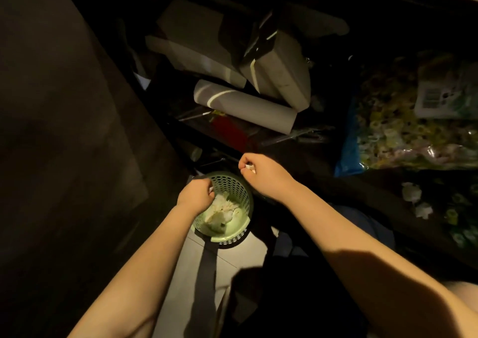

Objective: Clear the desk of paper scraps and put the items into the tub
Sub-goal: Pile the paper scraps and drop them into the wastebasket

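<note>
Clutching scraps, hands nr tub

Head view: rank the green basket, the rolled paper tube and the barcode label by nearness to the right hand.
From the right hand, pinching a paper scrap:
1. The green basket, just lower left.
2. The rolled paper tube, above.
3. The barcode label, far upper right.

place: dim cluttered storage corner | evidence: stacked cardboard boxes, rolled paper, tiled floor
</note>
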`<state>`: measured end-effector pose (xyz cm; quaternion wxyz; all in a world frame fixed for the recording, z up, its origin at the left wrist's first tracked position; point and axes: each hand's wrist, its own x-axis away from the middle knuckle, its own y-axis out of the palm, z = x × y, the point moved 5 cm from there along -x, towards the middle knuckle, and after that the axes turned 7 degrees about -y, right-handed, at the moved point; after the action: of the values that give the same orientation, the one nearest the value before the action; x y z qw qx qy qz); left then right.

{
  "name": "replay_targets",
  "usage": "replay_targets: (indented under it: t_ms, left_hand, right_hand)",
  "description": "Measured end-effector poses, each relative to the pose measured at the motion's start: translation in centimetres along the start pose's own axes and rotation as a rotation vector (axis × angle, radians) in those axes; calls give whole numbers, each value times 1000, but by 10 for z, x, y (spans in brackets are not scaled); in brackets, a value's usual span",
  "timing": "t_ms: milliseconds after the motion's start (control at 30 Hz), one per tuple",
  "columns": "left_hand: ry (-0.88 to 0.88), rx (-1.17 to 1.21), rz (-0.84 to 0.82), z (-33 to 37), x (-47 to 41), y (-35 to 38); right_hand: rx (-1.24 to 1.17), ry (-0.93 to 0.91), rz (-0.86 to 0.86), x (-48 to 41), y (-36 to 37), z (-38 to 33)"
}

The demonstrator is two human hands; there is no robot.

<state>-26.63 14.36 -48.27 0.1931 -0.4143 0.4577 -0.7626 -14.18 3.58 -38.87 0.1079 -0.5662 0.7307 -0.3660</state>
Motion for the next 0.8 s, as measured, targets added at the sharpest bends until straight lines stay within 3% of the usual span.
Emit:
replay_targets:
  t_ms: [233,567,800]
  left_hand:
    - [-20,-76,-125,-3,-20,22]
    - [-19,-78,-216,-20,-9,-5]
    - [-4,-192,-86,-42,27,-51]
  right_hand:
    - [-112,112,-23,-2,9,22]
    - [17,59,-40,-6,18,16]
    - [122,6,-110,-29,49,-1]
